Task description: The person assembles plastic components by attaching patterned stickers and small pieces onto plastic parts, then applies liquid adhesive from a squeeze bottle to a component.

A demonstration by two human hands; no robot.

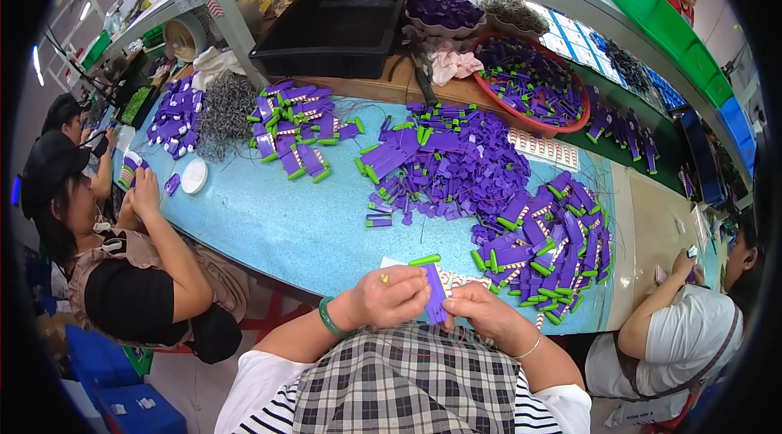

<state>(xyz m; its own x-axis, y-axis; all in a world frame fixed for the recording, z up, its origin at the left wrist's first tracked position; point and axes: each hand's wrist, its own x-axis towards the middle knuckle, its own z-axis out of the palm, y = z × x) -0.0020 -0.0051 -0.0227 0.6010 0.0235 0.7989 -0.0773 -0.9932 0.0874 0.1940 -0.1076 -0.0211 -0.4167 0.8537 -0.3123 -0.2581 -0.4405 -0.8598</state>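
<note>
Close in front of my body I hold a flat purple plastic piece (437, 294) with a bright green end at its top. My left hand (393, 295) has its fingers pinched at the upper left side of the piece, by the green end. The thumb and fingers of my right hand (486, 316) grip its lower right edge. Beneath my hands lies a sheet of small striped stickers (466, 280), partly hidden. Beyond my right hand is a pile of purple and green pieces with striped stickers (562, 246).
A large heap of small purple parts (464, 165) covers the table's middle. Behind it stand a red basket (533, 126) and a black tray (330, 30). Grey wire springs (228, 116) lie farther left near a white dish (194, 176). Co-workers sit on both sides; a shelf overhangs the back.
</note>
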